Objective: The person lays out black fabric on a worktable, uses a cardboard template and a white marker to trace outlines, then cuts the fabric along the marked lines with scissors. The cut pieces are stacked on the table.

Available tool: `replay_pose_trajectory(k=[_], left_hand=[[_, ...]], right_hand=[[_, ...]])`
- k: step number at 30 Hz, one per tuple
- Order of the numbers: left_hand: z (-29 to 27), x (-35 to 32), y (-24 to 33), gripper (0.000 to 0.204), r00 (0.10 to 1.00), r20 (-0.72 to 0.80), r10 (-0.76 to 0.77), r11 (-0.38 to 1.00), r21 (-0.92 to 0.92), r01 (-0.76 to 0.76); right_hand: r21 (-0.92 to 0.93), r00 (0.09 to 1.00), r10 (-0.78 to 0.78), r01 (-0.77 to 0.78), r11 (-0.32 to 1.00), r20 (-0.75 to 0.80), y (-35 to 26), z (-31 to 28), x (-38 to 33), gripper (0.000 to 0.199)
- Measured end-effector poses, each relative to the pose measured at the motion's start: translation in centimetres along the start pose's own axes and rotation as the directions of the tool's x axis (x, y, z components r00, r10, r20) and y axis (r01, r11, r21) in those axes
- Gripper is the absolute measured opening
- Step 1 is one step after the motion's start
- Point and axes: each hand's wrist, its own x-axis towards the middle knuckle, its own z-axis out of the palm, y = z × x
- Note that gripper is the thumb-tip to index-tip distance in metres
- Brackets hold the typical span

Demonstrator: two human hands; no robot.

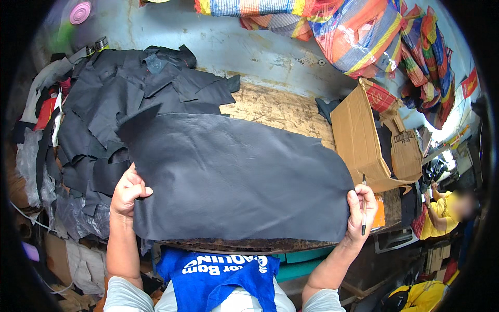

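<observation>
A large black sheet of leather [239, 177] is stretched out between my two hands, above the front of the wooden table. My left hand [128, 191] grips its left edge, thumb on top and fingers curled behind. At the right edge, my right hand [358, 210] pinches the sheet between thumb and fingers. A pen [364, 208] also sits in that right hand, standing nearly upright along the fingers. The sheet's upper left corner folds up in a dark flap. Most of the table's near part is hidden under the leather.
Black leather pieces [109, 99] lie heaped at the left of the wooden table [280, 106]. An open cardboard box [358, 135] stands at the right. Striped woven sacks [358, 36] hang above. Blue cloth [218, 275] covers my lap. Another person in yellow [439, 216] sits far right.
</observation>
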Motion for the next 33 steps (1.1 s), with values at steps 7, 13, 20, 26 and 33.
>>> replay_pose_trajectory(k=[7, 13, 20, 26, 33], left_hand=[[0.0, 0.3, -0.9, 0.071, 0.999, -0.004, 0.047, 0.994, -0.096, -0.047], [0.0, 0.4, -0.7, 0.076, 0.99, 0.065, 0.122, 0.992, -0.053, -0.119], [-0.9, 0.0, -0.9, 0.082, 0.99, 0.139, 0.018, 0.999, -0.034, -0.013], [-1.7, 0.4, -5.5, 0.074, 0.936, 0.208, -0.283, 0.949, 0.201, 0.242], [0.8, 0.5, -8.9, 0.015, 0.992, -0.089, 0.087, 0.598, 0.801, 0.019]], right_hand=[[0.011, 0.999, -0.034, 0.035, 0.999, -0.029, 0.6, -0.4, -1.0, 0.011], [0.005, 0.997, -0.033, 0.033, 0.999, -0.074, 1.0, -0.7, -1.6, 0.013], [-0.001, 0.997, 0.001, -0.001, 1.0, -0.072, 1.5, -1.3, -2.7, 0.012], [-0.597, 0.818, 0.564, -0.396, 0.698, 0.117, 5.9, -0.7, -4.4, 0.027], [-0.752, 0.955, 0.291, -0.148, 0.642, 0.061, 11.2, 4.3, -7.0, 0.025]])
